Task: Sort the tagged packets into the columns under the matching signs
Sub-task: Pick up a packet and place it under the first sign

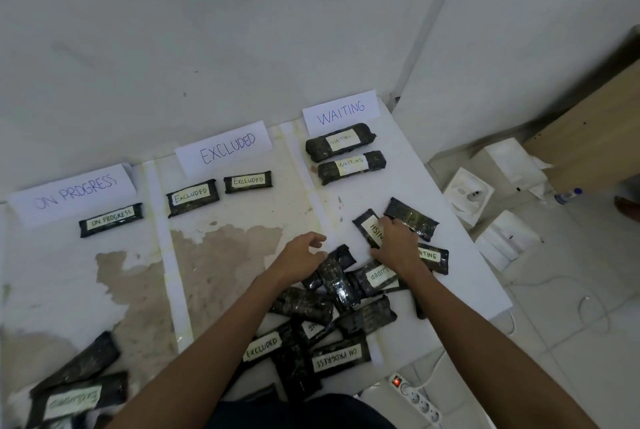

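Observation:
Three paper signs lean on the wall: ON PROGRESS (74, 193), EXCLUDED (225, 148) and WAITING (341, 112). Under them lie dark tagged packets: one ON PROGRESS packet (110, 219), two EXCLUDED packets (192, 197), two WAITING packets (341, 142). A mixed pile of packets (332, 317) lies in front of me. My right hand (396, 241) rests on a packet whose tag ends in "NISH" (367, 224), fingers curled over it. My left hand (303, 253) hovers with fingers apart just left of the pile, touching a dark packet (337, 271).
More packets (78, 383) lie at the near left. White boxes (498, 186) and a bottle (568, 195) sit on the floor to the right. A power strip (415, 397) with a lit red switch lies near my right elbow. The board's right edge (485, 272) runs beside the pile.

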`<state>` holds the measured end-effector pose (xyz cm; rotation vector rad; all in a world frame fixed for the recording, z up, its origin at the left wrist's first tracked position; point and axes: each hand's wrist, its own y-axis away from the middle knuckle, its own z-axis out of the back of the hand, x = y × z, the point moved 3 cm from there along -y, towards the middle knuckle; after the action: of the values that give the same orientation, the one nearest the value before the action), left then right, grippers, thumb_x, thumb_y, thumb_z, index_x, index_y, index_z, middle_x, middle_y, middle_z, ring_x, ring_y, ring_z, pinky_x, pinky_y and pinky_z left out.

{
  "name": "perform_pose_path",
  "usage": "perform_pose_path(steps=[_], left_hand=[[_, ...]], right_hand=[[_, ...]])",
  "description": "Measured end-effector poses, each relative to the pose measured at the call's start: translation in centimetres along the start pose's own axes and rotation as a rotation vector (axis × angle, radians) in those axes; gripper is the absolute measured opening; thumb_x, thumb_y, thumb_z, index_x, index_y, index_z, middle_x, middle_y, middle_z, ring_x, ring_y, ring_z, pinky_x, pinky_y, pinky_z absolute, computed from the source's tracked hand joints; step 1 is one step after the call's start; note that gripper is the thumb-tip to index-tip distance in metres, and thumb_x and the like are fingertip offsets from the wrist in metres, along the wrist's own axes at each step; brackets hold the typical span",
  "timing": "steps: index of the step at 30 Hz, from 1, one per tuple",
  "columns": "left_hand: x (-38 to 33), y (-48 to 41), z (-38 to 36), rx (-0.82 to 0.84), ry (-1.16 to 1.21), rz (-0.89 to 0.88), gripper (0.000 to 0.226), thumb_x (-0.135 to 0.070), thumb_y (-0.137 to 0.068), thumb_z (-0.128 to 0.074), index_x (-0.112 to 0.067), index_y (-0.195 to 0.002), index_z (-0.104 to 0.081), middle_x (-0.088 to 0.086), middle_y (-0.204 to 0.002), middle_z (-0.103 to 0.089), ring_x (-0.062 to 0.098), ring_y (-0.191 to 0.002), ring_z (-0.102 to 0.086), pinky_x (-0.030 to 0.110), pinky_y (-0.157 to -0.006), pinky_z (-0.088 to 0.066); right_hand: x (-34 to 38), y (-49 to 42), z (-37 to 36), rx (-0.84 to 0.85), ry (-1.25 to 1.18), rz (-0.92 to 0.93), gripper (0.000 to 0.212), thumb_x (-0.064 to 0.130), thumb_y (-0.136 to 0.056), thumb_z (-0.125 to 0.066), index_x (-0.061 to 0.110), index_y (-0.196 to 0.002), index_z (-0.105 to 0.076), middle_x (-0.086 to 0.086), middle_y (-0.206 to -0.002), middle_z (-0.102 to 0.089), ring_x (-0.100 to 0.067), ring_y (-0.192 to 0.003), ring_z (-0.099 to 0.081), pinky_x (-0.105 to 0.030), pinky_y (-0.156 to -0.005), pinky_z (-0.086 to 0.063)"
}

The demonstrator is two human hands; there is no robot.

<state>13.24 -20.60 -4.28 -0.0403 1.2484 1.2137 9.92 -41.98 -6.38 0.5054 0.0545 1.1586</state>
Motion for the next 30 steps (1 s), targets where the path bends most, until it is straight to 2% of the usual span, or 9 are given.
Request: perform_pose_path(steps=[6,10,13,16,21,23,25,27,30], left_hand=[[0.4,1.7,1.1,-0.095,0.093,0.016,0.038,-0.024,-0.092,-0.055,-0.02,-0.129,-0.049,0.0,-0.121,-0.055,0.016,-0.099,-0.057,0.026,-0.079,-0.044],[0.5,2.7,2.4,-0.178,0.393,0.119,0.037,-0.022,-0.094,-0.053,-0.017,-0.13,-0.046,0.004,-0.111,-0.059,0.02,-0.097,-0.063,0.037,-0.076,-0.057],[0.5,3.4,3.4,-0.211,0.668,0.17,0.03,-0.018,-0.096,-0.051,-0.008,-0.124,-0.051,0.011,-0.111,-0.063,0.02,-0.09,-0.067,0.034,-0.067,-0.059],[1.1,4.5,4.5,-0.25,0.763,0.163,0.023,-0.014,-0.096,-0.05,-0.005,-0.116,-0.055,0.014,-0.108,-0.065,0.019,-0.084,-0.068,0.029,-0.062,-0.058],[2.6,6.1,5.8,-0.317,0.822,0.173,0.022,-0.019,-0.095,-0.052,-0.009,-0.114,-0.057,0.013,-0.104,-0.067,0.02,-0.089,-0.067,0.026,-0.06,-0.054],[3.0,6.6,6.2,-0.367,0.81,0.158,0.02,-0.022,-0.093,-0.056,-0.013,-0.111,-0.058,0.01,-0.101,-0.067,0.021,-0.092,-0.065,0.027,-0.066,-0.053],[3.3,7.3,6.8,-0.428,0.726,0.124,0.02,-0.025,-0.091,-0.059,-0.015,-0.109,-0.06,0.004,-0.098,-0.068,0.019,-0.092,-0.064,0.025,-0.068,-0.049],[3.6,8.1,7.4,-0.488,0.611,0.076,0.021,-0.025,-0.09,-0.061,-0.015,-0.108,-0.063,0.001,-0.099,-0.068,0.013,-0.088,-0.064,0.02,-0.066,-0.046],[4.1,9.3,8.2,-0.521,0.405,0.03,0.03,-0.024,-0.088,-0.062,-0.017,-0.117,-0.06,0.002,-0.107,-0.065,0.01,-0.088,-0.063,0.018,-0.067,-0.049]], right_hand=[[2.5,1.5,1.2,-0.036,-0.255,0.208,0.078,0.029,-0.068,-0.077,0.018,-0.136,-0.038,-0.008,-0.124,-0.054,-0.028,-0.115,-0.047,-0.046,-0.1,-0.039],[6.2,3.3,2.4,0.005,-0.322,0.398,0.085,0.021,-0.07,-0.074,0.024,-0.142,-0.028,0.0,-0.128,-0.051,-0.021,-0.116,-0.042,-0.036,-0.101,-0.031],[9.1,4.9,3.1,0.014,-0.297,0.544,0.085,0.02,-0.072,-0.073,0.022,-0.143,-0.026,0.001,-0.128,-0.052,-0.018,-0.116,-0.042,-0.033,-0.103,-0.023],[11.1,5.7,3.1,0.005,-0.276,0.6,0.083,0.021,-0.074,-0.072,0.023,-0.143,-0.026,0.002,-0.129,-0.052,-0.017,-0.116,-0.041,-0.032,-0.102,-0.024],[13.2,6.4,2.6,0.058,-0.319,0.582,0.081,0.025,-0.073,-0.076,0.026,-0.141,-0.03,0.004,-0.125,-0.051,-0.015,-0.111,-0.044,-0.03,-0.099,-0.036],[14.1,6.8,2.3,0.103,-0.433,0.509,0.073,0.026,-0.075,-0.077,0.026,-0.136,-0.037,0.005,-0.113,-0.053,-0.011,-0.095,-0.052,-0.022,-0.082,-0.047],[15.0,7.3,2.0,0.166,-0.564,0.43,0.053,0.026,-0.081,-0.072,0.024,-0.128,-0.047,0.004,-0.099,-0.059,-0.008,-0.079,-0.058,-0.017,-0.067,-0.048],[15.9,7.8,1.5,0.267,-0.675,0.361,0.04,0.026,-0.084,-0.069,0.021,-0.121,-0.054,0.002,-0.092,-0.065,-0.009,-0.075,-0.062,-0.022,-0.065,-0.05],[17.4,8.5,0.3,0.475,-0.863,0.247,0.032,0.017,-0.086,-0.067,0.016,-0.115,-0.055,-0.008,-0.094,-0.071,-0.017,-0.077,-0.07,-0.025,-0.064,-0.055]])
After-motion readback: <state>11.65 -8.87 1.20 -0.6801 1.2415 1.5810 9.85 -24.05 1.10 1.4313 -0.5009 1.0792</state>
